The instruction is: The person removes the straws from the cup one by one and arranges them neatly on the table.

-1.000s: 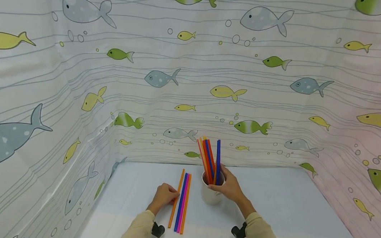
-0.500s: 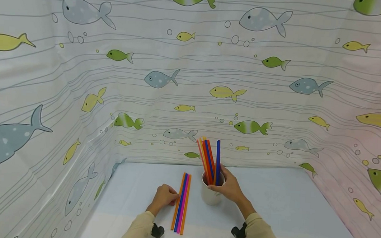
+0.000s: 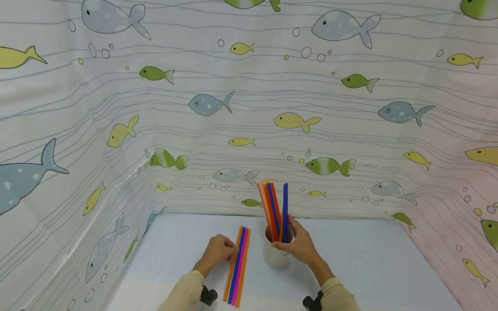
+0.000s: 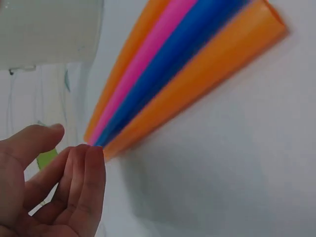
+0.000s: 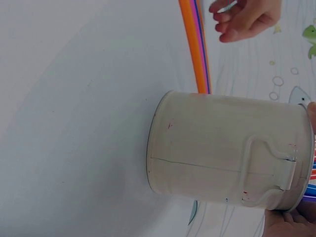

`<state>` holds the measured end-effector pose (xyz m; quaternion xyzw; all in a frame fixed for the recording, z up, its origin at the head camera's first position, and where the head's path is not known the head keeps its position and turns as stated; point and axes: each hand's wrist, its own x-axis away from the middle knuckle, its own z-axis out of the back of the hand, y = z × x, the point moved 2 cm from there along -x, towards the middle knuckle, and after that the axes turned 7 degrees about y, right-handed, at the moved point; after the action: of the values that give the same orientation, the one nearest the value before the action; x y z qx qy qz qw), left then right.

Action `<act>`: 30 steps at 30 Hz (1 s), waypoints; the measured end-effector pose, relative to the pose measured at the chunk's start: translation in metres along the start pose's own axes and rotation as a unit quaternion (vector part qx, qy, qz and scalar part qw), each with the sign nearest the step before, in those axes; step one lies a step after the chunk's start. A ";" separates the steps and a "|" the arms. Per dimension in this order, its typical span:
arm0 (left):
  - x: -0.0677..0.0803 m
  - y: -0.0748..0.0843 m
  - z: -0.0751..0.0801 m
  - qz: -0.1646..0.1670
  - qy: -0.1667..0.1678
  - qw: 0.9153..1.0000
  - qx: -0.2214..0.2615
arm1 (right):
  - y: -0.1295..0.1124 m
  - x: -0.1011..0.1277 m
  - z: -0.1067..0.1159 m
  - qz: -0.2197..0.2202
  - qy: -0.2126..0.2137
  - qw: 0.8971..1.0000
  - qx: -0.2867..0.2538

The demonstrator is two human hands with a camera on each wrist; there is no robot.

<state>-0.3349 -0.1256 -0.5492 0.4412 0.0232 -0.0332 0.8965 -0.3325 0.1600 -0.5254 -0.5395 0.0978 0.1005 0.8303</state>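
- Orange, blue, pink and orange: four straws (image 3: pixel 236 265) lie side by side on the pale blue table (image 3: pixel 365 269), just left of the white cup (image 3: pixel 275 256), their length running from near me toward the far wall.
- My left hand (image 3: pixel 217 251) sits at the left edge of that row, about halfway along it; in the left wrist view the fingertips (image 4: pixel 89 158) are loosely curled and close on the outer orange straw (image 4: pixel 197 74), but I cannot tell whether they touch it. Nothing is pinched yet.
- My right hand (image 3: pixel 300 245) is wrapped around the far right side of the cup, with the thumb at the rim. More straws (image 3: pixel 273 211) stand in it, fanned and leaning left.
- To do this well, I judge I should take only the outer orange straw, rolling it away from the blue one before pinching, so the other three stay aligned.
- I would lift near the middle for balance, then tip it upright before bringing it to the cup.
- The cup hand should hold firm: the leaning bundle makes the opening narrow on the left.
- Around everything hangs a fish-print curtain (image 3: pixel 251 104).
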 end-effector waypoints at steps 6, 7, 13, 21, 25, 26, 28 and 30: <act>-0.013 0.029 0.004 -0.047 0.007 0.999 0.002 | 0.001 0.000 -0.001 -0.009 0.001 1.000 0.005; -0.015 0.033 0.003 -0.055 0.010 0.998 0.005 | 0.002 0.000 -0.001 -0.010 0.001 1.000 0.005; -0.027 0.054 0.000 -0.100 0.050 0.993 0.025 | 0.001 0.001 -0.001 -0.005 0.005 1.000 0.002; -0.030 0.079 -0.012 -0.095 0.060 0.980 0.166 | 0.002 0.001 -0.001 0.001 0.007 1.000 0.004; -0.028 0.090 -0.020 -0.090 0.061 0.976 0.189 | 0.003 0.001 -0.001 0.006 0.009 1.000 0.000; -0.028 0.091 -0.022 -0.092 0.063 0.976 0.187 | 0.003 0.000 -0.001 0.007 0.009 1.000 -0.002; -0.028 0.096 -0.026 -0.103 0.073 0.978 0.169 | 0.002 0.001 -0.001 0.009 0.010 1.000 -0.003; -0.028 0.099 -0.029 -0.118 0.089 0.978 0.150 | 0.002 0.000 -0.001 0.012 0.011 1.000 -0.006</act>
<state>-0.3551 -0.0409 -0.4870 0.5656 0.1495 -0.1027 0.8045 -0.3329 0.1598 -0.5279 -0.5446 0.1126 0.1053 0.8244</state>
